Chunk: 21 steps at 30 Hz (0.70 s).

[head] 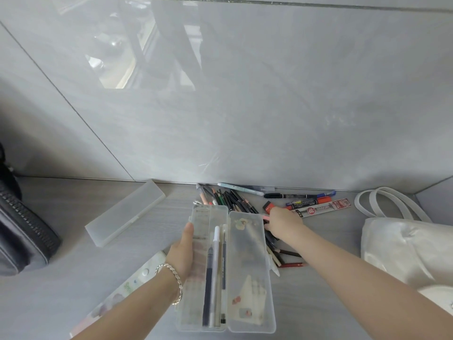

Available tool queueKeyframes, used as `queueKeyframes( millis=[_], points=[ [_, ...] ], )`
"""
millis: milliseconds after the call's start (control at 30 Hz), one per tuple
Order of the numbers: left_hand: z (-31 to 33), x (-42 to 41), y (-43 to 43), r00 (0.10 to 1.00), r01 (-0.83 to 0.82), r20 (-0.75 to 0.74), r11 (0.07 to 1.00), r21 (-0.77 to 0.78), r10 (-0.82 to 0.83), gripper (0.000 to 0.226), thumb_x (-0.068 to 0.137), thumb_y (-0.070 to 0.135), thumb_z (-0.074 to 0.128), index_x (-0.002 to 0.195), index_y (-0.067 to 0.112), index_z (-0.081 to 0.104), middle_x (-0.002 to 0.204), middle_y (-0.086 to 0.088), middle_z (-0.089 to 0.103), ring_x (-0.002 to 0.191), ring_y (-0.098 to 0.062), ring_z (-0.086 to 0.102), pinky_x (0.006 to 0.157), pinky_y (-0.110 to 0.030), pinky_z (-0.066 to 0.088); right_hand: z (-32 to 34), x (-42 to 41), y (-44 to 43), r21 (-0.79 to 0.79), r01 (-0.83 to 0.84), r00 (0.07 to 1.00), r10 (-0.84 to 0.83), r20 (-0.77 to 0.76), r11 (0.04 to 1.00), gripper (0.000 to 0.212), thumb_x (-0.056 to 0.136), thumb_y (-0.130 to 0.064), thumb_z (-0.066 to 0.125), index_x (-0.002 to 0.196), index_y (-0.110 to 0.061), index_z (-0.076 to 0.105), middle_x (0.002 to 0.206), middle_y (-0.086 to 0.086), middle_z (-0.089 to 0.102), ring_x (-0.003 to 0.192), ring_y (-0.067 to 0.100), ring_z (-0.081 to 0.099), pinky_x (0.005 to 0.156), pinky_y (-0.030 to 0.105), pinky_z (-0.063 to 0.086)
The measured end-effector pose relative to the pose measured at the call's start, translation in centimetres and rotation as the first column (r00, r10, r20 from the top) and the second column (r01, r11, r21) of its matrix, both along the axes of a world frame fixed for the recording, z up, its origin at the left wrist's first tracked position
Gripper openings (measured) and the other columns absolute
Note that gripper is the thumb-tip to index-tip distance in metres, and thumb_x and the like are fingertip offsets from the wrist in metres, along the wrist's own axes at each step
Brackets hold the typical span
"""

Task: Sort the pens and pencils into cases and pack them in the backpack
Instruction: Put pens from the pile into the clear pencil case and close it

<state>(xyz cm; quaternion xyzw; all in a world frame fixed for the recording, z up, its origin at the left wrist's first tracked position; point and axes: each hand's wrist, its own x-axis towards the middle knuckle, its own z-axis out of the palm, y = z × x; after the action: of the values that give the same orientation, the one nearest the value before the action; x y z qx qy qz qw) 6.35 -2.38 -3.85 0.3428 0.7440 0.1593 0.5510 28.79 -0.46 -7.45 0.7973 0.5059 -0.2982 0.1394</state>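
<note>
Clear plastic hinged pencil case [247, 278] is lying open nearest the camera, lifted at its left half. The left hand [182, 256] is holding it, its grip closing round the tray with the thumb lying along the left edge and the fingers showing through from beneath. A white pen [215, 253] and a dark pen [208, 285] are lying lengthwise in the tray. A flower-patterned pouch [122, 290] is resting on the grey surface [73, 266] under the left forearm.

Just beyond the lid, the right hand [284, 223] is reaching into the loose pile of pens and pencils [232, 198], its grip curling down onto a pink pen [266, 217] that is sticking out leftward.

Further left, a frosted closed plastic case [126, 212] is lying at an angle. A dark grey backpack [24, 231] is sitting at the far left and a white fabric bag [404, 246] at the right.
</note>
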Motion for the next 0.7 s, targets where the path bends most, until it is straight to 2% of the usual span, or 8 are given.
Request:
queueKeyframes(
  millis=[100,167,267,333,400,533,600,700],
  points=[
    [0.2,-0.1,-0.1,1.000,-0.014,0.019,1.000,0.016,0.013,0.052,0.096,0.052,0.026,0.102,0.009,0.053,0.070,-0.002,0.050,0.064,-0.013,0.048,0.050,-0.025,0.034,0.3,0.0,-0.5,0.004,0.046,0.994,-0.045,-0.101,0.999,0.030,0.094,-0.026,0.049,0.116,-0.007,0.055,0.111,0.013,0.062,0.104,0.031,0.059,0.070,0.027,0.038],
    [0.4,-0.2,-0.2,0.999,-0.039,0.031,0.999,0.024,0.038,0.050,0.096,0.052,0.025,0.099,0.009,0.050,0.071,-0.001,0.049,0.064,-0.013,0.047,0.053,-0.026,0.033,1.0,0.5,-1.0,0.083,0.135,0.972,-0.116,-0.203,0.987,0.027,0.096,-0.031,0.046,0.114,-0.016,0.059,0.101,0.010,0.064,0.088,0.028,0.061,0.066,0.026,0.037],
    [0.4,-0.2,-0.4,0.999,-0.036,0.040,0.999,0.006,0.036,0.068,0.094,0.057,0.024,0.119,0.001,0.053,0.086,-0.007,0.056,0.078,-0.020,0.053,0.074,-0.030,0.040,3.8,0.7,-1.8,0.312,0.297,0.935,-0.208,-0.287,0.903,0.028,0.096,-0.035,0.043,0.078,-0.015,0.051,0.066,-0.005,0.052,0.058,0.019,0.048,0.052,0.028,0.034],
    [0.1,0.0,-0.7,0.999,-0.021,0.043,1.000,-0.011,0.022,0.075,0.091,0.061,0.023,0.127,0.002,0.052,0.105,-0.013,0.062,0.096,-0.027,0.058,0.089,-0.036,0.045,6.3,-0.5,-2.7,0.413,0.272,0.939,-0.146,-0.312,0.869,0.031,0.095,-0.036,0.043,0.072,-0.016,0.044,0.062,-0.003,0.047,0.056,0.017,0.044,0.046,0.025,0.030],
    [0.1,0.6,-1.3,0.999,0.003,0.046,1.000,-0.003,-0.003,0.077,0.090,0.063,0.022,0.131,0.004,0.050,0.119,-0.014,0.059,0.109,-0.030,0.055,0.098,-0.038,0.043,8.8,-2.9,-3.8,0.424,0.242,0.909,-0.051,-0.413,0.873,0.032,0.095,-0.034,0.043,0.067,-0.019,0.041,0.061,-0.004,0.046,0.052,0.012,0.041,0.041,0.018,0.029],
    [0.8,2.2,-2.7,0.993,0.104,0.040,0.991,0.085,-0.108,0.069,0.093,0.057,0.021,0.118,0.005,0.059,0.105,-0.010,0.061,0.099,-0.026,0.056,0.085,-0.031,0.040,9.5,-7.4,-5.3,0.291,0.286,0.774,-0.042,-0.631,0.913,0.031,0.096,-0.027,0.044,0.065,-0.026,0.037,0.057,-0.006,0.039,0.047,0.008,0.035,0.039,0.011,0.031],
    [0.9,2.7,-3.3,0.991,0.113,0.065,0.988,0.109,-0.120,0.065,0.093,0.056,0.023,0.112,0.006,0.061,0.101,-0.009,0.065,0.094,-0.024,0.061,0.079,-0.031,0.044,8.8,-8.5,-5.5,0.299,0.315,0.773,-0.060,-0.631,0.901,0.025,0.095,-0.028,0.043,0.070,-0.027,0.041,0.057,-0.006,0.042,0.048,0.009,0.039,0.045,0.020,0.033],
    [1.2,2.9,-3.9,0.990,0.109,0.070,0.985,0.137,-0.119,0.055,0.095,0.052,0.024,0.097,0.010,0.059,0.080,0.002,0.058,0.071,-0.009,0.054,0.058,-0.021,0.036,8.2,-9.0,-6.1,0.321,0.365,0.774,-0.093,-0.626,0.874,0.027,0.095,-0.030,0.043,0.068,-0.028,0.041,0.057,-0.006,0.044,0.048,0.010,0.041,0.046,0.022,0.032]
  ],
)
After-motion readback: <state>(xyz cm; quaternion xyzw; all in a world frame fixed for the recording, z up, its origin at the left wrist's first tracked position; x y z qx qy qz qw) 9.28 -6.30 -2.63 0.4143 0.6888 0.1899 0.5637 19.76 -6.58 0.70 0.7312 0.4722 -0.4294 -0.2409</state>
